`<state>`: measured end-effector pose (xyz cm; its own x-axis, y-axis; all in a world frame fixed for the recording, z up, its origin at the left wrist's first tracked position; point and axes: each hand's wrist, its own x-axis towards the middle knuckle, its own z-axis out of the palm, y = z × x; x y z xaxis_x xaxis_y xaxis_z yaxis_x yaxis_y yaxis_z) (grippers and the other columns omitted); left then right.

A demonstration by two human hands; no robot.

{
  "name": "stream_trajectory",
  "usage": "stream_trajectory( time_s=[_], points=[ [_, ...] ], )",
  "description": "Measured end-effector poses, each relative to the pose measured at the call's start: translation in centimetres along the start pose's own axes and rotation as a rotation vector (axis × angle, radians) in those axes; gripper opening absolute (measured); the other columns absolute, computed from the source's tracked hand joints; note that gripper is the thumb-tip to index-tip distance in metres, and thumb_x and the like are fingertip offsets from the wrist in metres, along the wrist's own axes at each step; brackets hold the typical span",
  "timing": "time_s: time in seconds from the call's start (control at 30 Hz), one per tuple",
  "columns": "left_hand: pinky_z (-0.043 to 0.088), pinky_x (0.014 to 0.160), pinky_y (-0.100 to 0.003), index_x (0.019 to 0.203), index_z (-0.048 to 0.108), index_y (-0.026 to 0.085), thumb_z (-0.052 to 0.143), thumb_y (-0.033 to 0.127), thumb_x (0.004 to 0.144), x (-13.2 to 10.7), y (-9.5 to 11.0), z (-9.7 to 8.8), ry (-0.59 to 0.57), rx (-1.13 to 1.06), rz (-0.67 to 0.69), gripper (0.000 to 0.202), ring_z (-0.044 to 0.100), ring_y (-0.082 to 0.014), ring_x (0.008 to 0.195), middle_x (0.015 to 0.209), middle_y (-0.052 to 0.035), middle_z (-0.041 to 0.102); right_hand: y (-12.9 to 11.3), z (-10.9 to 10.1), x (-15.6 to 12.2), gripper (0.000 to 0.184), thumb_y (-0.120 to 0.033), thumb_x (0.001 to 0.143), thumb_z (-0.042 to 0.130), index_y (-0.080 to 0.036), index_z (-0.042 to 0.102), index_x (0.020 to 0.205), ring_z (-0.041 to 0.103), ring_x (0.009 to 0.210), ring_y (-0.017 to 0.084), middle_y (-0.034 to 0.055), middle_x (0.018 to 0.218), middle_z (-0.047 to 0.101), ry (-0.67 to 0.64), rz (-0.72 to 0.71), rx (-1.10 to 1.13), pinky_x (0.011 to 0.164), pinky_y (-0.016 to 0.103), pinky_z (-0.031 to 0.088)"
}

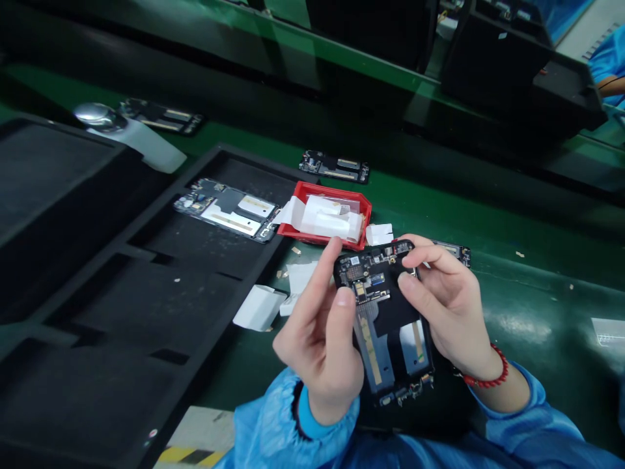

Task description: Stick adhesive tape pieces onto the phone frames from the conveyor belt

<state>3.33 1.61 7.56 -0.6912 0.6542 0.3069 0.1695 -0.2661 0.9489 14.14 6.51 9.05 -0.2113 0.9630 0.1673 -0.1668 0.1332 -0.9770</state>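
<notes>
I hold an opened phone body (385, 319) with bare circuit boards above the green bench. My left hand (319, 335) grips its left edge, thumb on the board and forefinger raised beside the top corner. My right hand (446, 306), with a red bead bracelet on the wrist, clasps the upper right side, thumb pressing on the black cover near the top. Both sleeves are light blue.
A red bin (364, 212) with white strips sits just beyond the phone. White paper scraps (258, 306) lie left of my hands. A black foam tray (146, 293) holds another phone body (227, 210). More phone bodies (334, 166) lie on the green conveyor (512, 260). A white bottle (127, 133) lies at left.
</notes>
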Motion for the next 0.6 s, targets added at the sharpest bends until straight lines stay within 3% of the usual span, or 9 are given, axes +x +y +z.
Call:
stream_trajectory(
  time_s=[0.1,0.2,0.3,0.37,0.43,0.47,0.53,0.6],
  points=[
    [0.052,0.047,-0.017,0.123,0.075,0.022,0.073,0.027,0.09,0.1,0.1,0.3,-0.017,0.024,-0.018,0.033,0.063,-0.0088,0.052,0.074,0.0014,0.075,0.1,-0.2,-0.8,0.018,-0.014,0.085,0.075,-0.025,0.069,0.098,0.066,0.112,0.017,0.004,0.12,0.065,-0.002,0.007,0.016,0.101,0.032,0.056],
    [0.054,0.05,-0.016,0.116,0.077,0.02,0.075,0.019,0.086,0.2,0.0,0.8,0.06,0.122,0.024,0.03,0.066,-0.0093,0.05,0.07,0.0023,0.075,0.6,-0.5,-2.8,0.047,-0.012,0.087,0.074,-0.034,0.061,0.126,0.07,0.107,0.016,0.0032,0.129,0.065,-0.068,0.059,0.1,0.093,0.03,0.06],
    [0.055,0.051,-0.017,0.122,0.073,0.019,0.074,0.025,0.09,0.3,-0.9,0.9,0.051,0.077,-0.04,0.033,0.068,-0.0108,0.053,0.073,0.0007,0.075,1.8,-2.4,-3.1,0.058,-0.023,0.091,0.073,-0.037,0.047,0.141,0.076,0.087,0.015,0.0013,0.11,0.075,-0.208,0.238,0.1,0.078,0.029,0.065],
    [0.062,0.066,-0.022,0.141,0.06,0.024,0.067,0.035,0.096,0.4,-1.8,0.7,-0.098,-0.055,-0.121,0.047,0.075,-0.0143,0.072,0.102,-0.0058,0.078,2.6,-5.1,-0.8,0.052,-0.036,0.089,0.076,-0.031,0.053,0.135,0.077,0.082,0.018,0.0018,0.097,0.077,-0.149,0.28,-0.056,0.077,0.032,0.066],
    [0.062,0.085,-0.027,0.15,0.05,0.032,0.06,0.037,0.1,0.5,-2.8,0.3,-0.201,-0.182,-0.137,0.051,0.075,-0.0175,0.099,0.133,-0.0087,0.068,3.1,-9.1,3.6,0.059,-0.046,0.085,0.079,-0.027,0.053,0.135,0.076,0.09,0.021,0.0055,0.106,0.077,0.05,0.195,-0.341,0.082,0.035,0.065],
    [0.06,0.091,-0.028,0.15,0.05,0.034,0.058,0.035,0.101,0.6,-3.1,0.2,-0.204,-0.229,-0.123,0.049,0.072,-0.018,0.108,0.139,-0.0078,0.064,3.1,-11.4,6.1,0.059,-0.05,0.088,0.074,-0.025,0.051,0.137,0.075,0.093,0.02,0.0061,0.11,0.076,0.158,0.163,-0.542,0.085,0.035,0.063],
    [0.059,0.091,-0.025,0.142,0.058,0.034,0.058,0.03,0.101,0.8,-3.6,-0.2,-0.173,-0.285,-0.086,0.042,0.071,-0.0171,0.11,0.131,-0.0052,0.068,2.8,-15.9,11.0,0.048,-0.045,0.099,0.062,-0.02,0.052,0.138,0.072,0.101,0.02,0.0092,0.121,0.071,0.234,0.169,-0.69,0.09,0.039,0.061],
    [0.06,0.087,-0.023,0.136,0.063,0.032,0.06,0.025,0.099,0.9,-3.7,-0.4,-0.149,-0.304,-0.066,0.038,0.073,-0.0147,0.101,0.118,-0.0031,0.073,2.5,-19.5,14.6,0.038,-0.039,0.101,0.061,-0.017,0.059,0.131,0.069,0.106,0.022,0.01,0.127,0.066,0.25,0.185,-0.828,0.091,0.043,0.06]
  ],
)
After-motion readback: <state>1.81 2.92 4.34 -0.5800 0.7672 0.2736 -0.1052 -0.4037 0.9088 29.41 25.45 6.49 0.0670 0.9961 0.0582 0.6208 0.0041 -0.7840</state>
